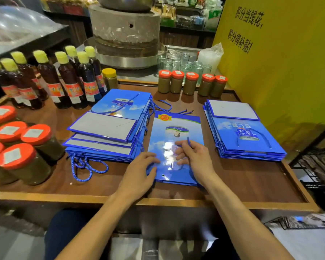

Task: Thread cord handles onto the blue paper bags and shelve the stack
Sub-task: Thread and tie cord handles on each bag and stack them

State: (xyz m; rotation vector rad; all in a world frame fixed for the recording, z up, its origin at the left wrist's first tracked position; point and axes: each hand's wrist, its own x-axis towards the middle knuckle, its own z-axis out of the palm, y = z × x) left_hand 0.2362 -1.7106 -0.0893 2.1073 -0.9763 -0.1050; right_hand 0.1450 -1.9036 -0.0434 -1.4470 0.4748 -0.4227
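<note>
A flat blue paper bag (pixel 174 132) lies in the middle of the wooden table, with a punched hole near its front edge. My left hand (pixel 141 168) rests on the bag's front left corner, fingers pressing it down. My right hand (pixel 194 156) lies on the bag and pinches the end of a blue cord (pixel 188 142) between thumb and fingers. A stack of blue bags with cord handles (pixel 109 128) sits to the left, its cords (pixel 84 166) trailing forward. Another stack of bags (pixel 242 132) sits to the right.
Loose blue cords (pixel 169 107) lie behind the middle bag. Dark bottles with yellow caps (pixel 69 81) and orange-lidded jars (pixel 23 156) crowd the left; more jars (pixel 190 83) line the back. A stone mill (pixel 126 32) stands behind, a yellow sign (pixel 280 53) at right. The table has a raised rim (pixel 158 201).
</note>
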